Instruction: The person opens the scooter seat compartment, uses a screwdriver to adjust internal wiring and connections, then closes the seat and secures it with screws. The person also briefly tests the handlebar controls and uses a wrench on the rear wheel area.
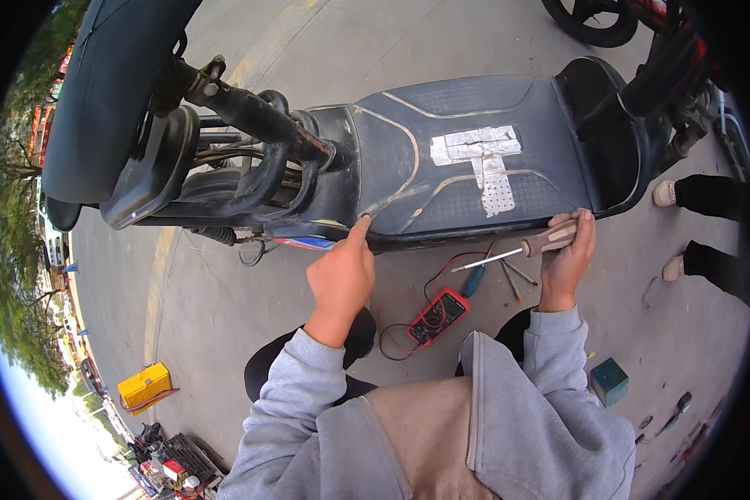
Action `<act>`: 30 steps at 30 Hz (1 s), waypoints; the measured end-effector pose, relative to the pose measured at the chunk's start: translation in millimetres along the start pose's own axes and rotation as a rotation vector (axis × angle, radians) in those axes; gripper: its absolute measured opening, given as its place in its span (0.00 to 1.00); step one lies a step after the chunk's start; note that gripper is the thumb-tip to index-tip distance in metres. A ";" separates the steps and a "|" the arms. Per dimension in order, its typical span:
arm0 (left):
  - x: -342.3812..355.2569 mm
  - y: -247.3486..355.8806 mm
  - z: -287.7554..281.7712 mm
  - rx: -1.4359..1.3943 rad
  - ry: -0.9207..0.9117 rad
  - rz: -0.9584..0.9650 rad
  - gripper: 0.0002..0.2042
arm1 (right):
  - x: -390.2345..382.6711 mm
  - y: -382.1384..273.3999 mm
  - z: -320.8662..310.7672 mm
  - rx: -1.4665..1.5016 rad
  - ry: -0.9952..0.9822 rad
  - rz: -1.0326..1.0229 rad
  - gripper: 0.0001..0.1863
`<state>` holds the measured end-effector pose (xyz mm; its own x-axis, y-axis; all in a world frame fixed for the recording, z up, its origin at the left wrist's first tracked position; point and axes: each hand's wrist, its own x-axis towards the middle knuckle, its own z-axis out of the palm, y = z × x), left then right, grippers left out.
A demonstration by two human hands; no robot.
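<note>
A screwdriver by a scooter footboard
The right hand grips it; the left hand, curled, points one finger at the edge.

Tape on footboard, multimeter on ground, box to multimeter's right

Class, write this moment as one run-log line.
left hand: pointing, at near edge of scooter deck | right hand: holding screwdriver, tip toward left | ground: red multimeter, yellow box
</note>
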<state>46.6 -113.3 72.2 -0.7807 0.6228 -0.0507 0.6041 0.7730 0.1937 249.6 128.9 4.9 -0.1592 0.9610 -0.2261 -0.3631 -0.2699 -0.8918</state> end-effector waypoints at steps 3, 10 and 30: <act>-2.5 -1.9 4.0 0.020 -0.049 -0.020 0.20 | -0.2 -1.9 -2.3 0.013 -0.007 0.020 0.12; -4.6 -4.2 6.2 -0.003 0.027 0.069 0.21 | 1.7 0.5 -7.8 -0.003 -0.015 -0.002 0.12; -2.1 11.7 -6.1 -0.013 -0.087 0.035 0.21 | 1.8 -2.4 -17.8 0.192 0.142 0.100 0.13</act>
<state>54.3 -106.3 80.5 -0.7418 0.6583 -0.1282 0.6285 0.7490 0.2097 266.5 132.3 -0.3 -0.0778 0.9241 -0.3740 -0.5214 -0.3575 -0.7748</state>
